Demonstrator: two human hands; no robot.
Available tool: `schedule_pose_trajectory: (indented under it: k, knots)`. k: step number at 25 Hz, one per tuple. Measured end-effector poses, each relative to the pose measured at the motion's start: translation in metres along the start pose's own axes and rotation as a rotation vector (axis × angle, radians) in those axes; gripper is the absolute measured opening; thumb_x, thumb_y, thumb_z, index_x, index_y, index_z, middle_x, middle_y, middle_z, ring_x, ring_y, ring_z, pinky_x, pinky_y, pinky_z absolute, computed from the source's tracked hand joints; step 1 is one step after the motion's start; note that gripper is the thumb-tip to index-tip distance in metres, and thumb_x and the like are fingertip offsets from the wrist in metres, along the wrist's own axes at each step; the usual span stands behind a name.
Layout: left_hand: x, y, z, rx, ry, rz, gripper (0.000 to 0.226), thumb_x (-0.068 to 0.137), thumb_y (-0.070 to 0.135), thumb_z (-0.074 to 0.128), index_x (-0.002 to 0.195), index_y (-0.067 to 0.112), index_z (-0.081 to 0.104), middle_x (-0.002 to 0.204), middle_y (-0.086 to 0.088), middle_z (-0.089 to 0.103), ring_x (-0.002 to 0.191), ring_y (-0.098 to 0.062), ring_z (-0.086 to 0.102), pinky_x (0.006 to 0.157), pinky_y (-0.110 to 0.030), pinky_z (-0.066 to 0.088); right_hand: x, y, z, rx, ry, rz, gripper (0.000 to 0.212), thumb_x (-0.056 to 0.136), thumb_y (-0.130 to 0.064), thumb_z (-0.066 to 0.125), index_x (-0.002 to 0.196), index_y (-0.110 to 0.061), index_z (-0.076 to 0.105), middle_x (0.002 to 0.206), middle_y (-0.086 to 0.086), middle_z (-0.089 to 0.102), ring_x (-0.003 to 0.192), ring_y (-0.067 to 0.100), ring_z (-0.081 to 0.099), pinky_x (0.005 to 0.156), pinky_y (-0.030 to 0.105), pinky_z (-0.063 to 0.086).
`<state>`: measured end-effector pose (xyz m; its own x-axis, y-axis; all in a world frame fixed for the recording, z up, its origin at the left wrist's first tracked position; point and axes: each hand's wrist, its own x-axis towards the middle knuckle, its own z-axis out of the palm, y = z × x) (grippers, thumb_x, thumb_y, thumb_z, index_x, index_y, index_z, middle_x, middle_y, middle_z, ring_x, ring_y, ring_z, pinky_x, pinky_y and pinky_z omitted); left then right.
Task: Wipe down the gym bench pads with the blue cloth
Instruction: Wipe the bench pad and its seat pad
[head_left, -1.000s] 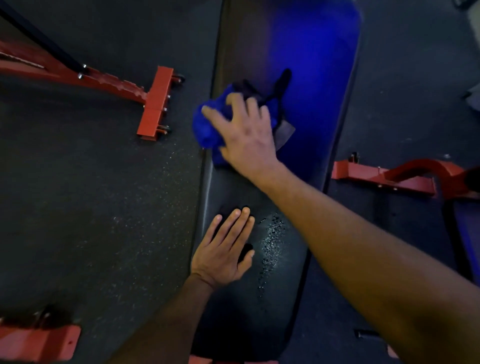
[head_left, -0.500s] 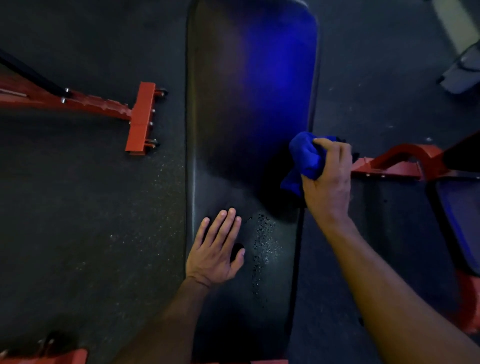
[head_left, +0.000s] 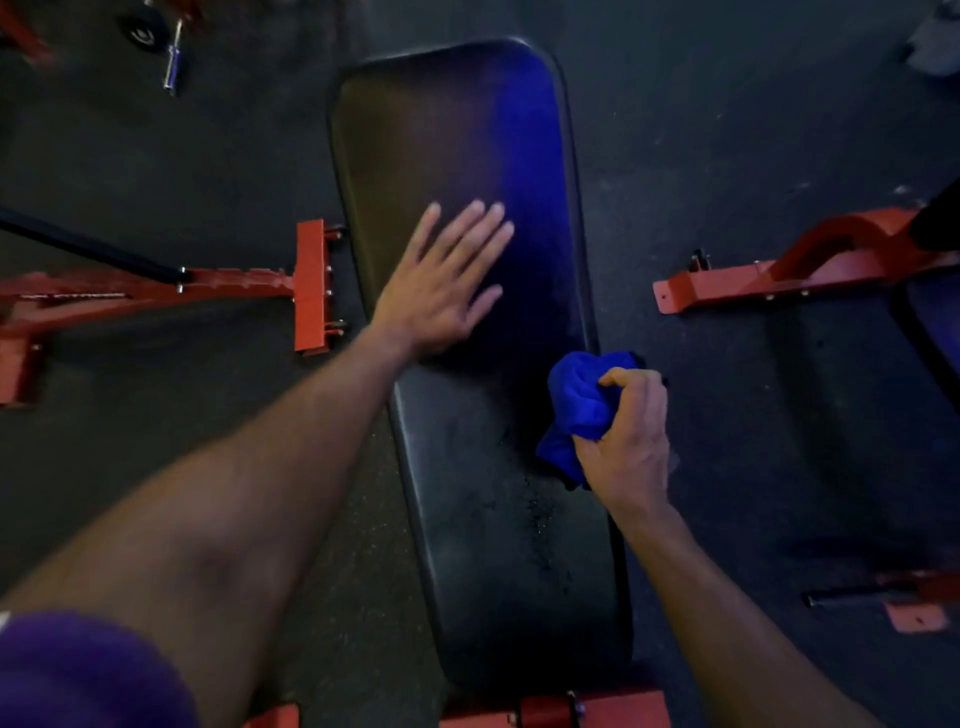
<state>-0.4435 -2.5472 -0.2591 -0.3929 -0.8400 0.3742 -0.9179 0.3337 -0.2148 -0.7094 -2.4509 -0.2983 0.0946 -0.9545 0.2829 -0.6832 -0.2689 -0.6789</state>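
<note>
Bench pad (head_left: 447, 135): free room and obstructions

Far end open at 12 o'clock; left hand (head_left: 441, 280) flat mid-pad; right hand (head_left: 628, 441) with blue cloth (head_left: 576, 405) at 3 o'clock edge; red frames (head_left: 311, 286) flank both sides.

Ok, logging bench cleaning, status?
Left hand flat on bench pad. Right hand grips blue cloth at pad's right edge. Nothing in the way.

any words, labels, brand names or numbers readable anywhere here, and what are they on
None can be read.
Black disc on the floor at top left: a pale mark on it, too small and blurred to read.
Bench pad, blue cloth and red frame: no lettering shows.
</note>
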Motion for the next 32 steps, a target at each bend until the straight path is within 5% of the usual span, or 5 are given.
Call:
schedule_pose_trajectory:
  k: [6,13,19,27,32]
  knots:
    - [0.015,-0.031,0.042,-0.022,-0.047,0.116,0.065,0.105,0.041,0.036,0.163,0.016,0.022,0.170,-0.007,0.022,0.158,-0.024,0.018,0.126,-0.051,0.018,-0.025,0.026,0.017,-0.035,-0.093,0.046,0.060,0.065,0.004,0.070,0.117,-0.016,0.047,0.109,0.014,0.050,0.095,0.029,0.056,0.056,0.043,0.056]
    - [0.017,-0.033,0.044,-0.027,-0.037,0.139,0.067,0.104,0.042,0.034,0.164,0.015,0.020,0.170,-0.008,0.021,0.158,-0.023,0.016,0.127,-0.050,0.016,0.088,0.005,0.057,-0.237,0.050,-0.085,0.051,0.080,-0.027,0.063,0.130,-0.022,0.056,0.125,0.011,0.048,0.099,0.030,0.048,0.083,0.048,0.045]
    - [0.019,-0.032,0.047,-0.021,-0.008,0.122,0.069,0.103,0.043,0.035,0.164,0.015,0.019,0.170,-0.007,0.020,0.158,-0.023,0.015,0.127,-0.051,0.017,-0.028,0.019,0.040,-0.314,-0.246,-0.010,0.102,0.041,-0.008,0.093,0.130,-0.024,0.045,0.125,0.011,0.038,0.101,0.029,0.038,0.084,0.054,0.048]
    - [0.020,-0.031,0.048,-0.020,0.000,0.130,0.070,0.103,0.045,0.034,0.164,0.014,0.020,0.170,-0.008,0.022,0.158,-0.024,0.016,0.127,-0.051,0.017,0.151,-0.009,0.059,-0.219,0.020,-0.022,0.057,0.071,-0.024,0.054,0.127,-0.027,0.049,0.122,0.009,0.047,0.101,0.028,0.048,0.085,0.047,0.047]
    - [0.020,-0.032,0.045,-0.012,-0.014,0.129,0.070,0.103,0.045,0.034,0.164,0.014,0.019,0.170,-0.008,0.021,0.158,-0.024,0.016,0.127,-0.051,0.018,0.045,0.017,0.052,-0.202,-0.064,0.035,0.073,0.066,-0.004,0.072,0.131,-0.025,0.047,0.129,0.007,0.035,0.107,0.035,0.046,0.088,0.057,0.048]
